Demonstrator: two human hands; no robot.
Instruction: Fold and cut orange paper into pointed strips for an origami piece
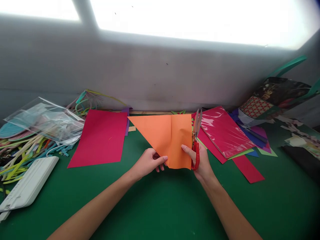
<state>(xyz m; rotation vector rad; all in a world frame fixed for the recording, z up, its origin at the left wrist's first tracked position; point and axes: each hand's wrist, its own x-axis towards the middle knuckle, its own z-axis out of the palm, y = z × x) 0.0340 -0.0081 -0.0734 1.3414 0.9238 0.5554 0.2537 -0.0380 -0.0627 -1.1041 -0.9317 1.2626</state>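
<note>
An orange sheet of paper [160, 133] is held up over the green table, its left side running along a slant to a point at the upper left. My left hand [150, 161] pinches its lower edge, thumb in front and fingers behind. The right edge is gripped by my right hand [198, 160], with the thumb on the front face. Red-handled scissors [196, 153] are also in my right hand, blades upward beside the paper and slightly apart. A faint upright crease crosses the sheet.
A red sheet [100, 138] lies to the left, near a white paper trimmer [30, 183] and a heap of colored strips [22, 150] under clear plastic [57, 120]. Plastic-wrapped red paper [225, 130] and a red strip [248, 169] lie right. A patterned bag [282, 93] stands behind.
</note>
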